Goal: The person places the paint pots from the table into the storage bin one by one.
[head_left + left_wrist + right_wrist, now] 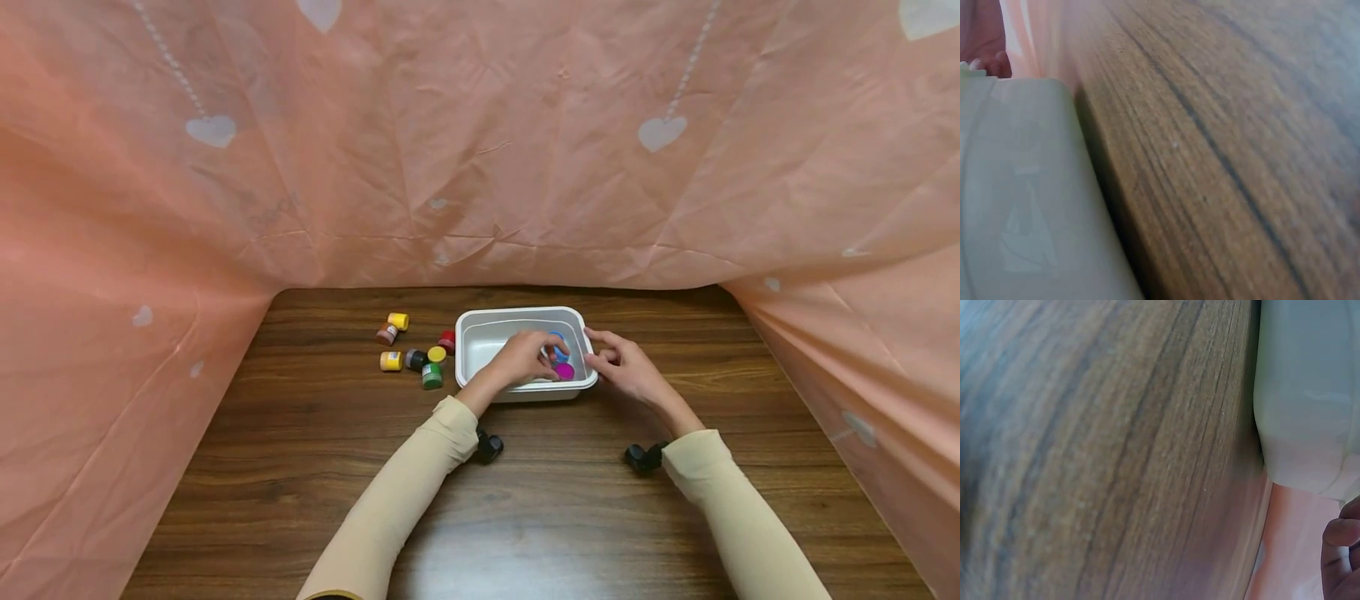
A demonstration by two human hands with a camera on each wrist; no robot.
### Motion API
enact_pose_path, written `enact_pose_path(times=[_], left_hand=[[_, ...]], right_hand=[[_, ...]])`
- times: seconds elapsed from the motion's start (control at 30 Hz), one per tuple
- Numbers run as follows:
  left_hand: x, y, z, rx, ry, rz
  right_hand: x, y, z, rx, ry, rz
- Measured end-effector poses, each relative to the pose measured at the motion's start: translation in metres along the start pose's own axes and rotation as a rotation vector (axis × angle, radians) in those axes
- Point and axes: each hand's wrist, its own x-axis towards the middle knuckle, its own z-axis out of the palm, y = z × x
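A white plastic tub [480, 315] stands on the wooden table. My left hand [520, 357] reaches over its near wall, and its curled fingers grip a small paint pot with blue on it [561, 353] near the right end. Fingers partly cover that pot. Beside it in the tub sits a paint pot with a purple top [565, 372]. At the tub's right rim, my right hand [628, 367] holds the edge with thumb and fingers. The right wrist view shows curled fingers [1341, 532] by the tub's end.
Left of the tub lie several small paint pots: yellow [391, 361], black [416, 359], green [432, 376], red [447, 340] and brown [387, 333] among them. A pink cloth with hearts [495, 167] encloses the table's back and sides.
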Motion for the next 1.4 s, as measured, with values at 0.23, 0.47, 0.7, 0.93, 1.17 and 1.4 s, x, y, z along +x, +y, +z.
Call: enact_pose_path(times=[0.23, 0.47, 0.7, 0.93, 1.17, 1.4], left_hand=[[-0.014, -0.002, -0.013, -0.043, 0.076, 0.025], [-0.035, -0.013, -0.037, -0.086, 0.169, 0.061], [-0.067, -0.033, -0.064, -0.123, 0.302, 0.074], [-0.103, -0.055, -0.088, -0.129, 0.379, -0.016], [-0.142, -0.090, -0.105, -0.098, 0.415, -0.135], [-0.173, -0.121, -0.109, -0.123, 0.414, -0.273]], right_hand=[[0.000, 0.001, 0.000, 0.001, -0.006, 0.021], [0.000, -0.002, 0.000, -0.026, 0.002, 0.037], [0.001, -0.001, 0.000, -0.024, 0.000, 0.027], [-0.002, 0.002, -0.001, -0.010, 0.002, 0.028], [-0.002, 0.001, -0.002, -0.004, -0.003, 0.036], [-0.002, 0.001, -0.003, -0.004, -0.008, 0.053]])
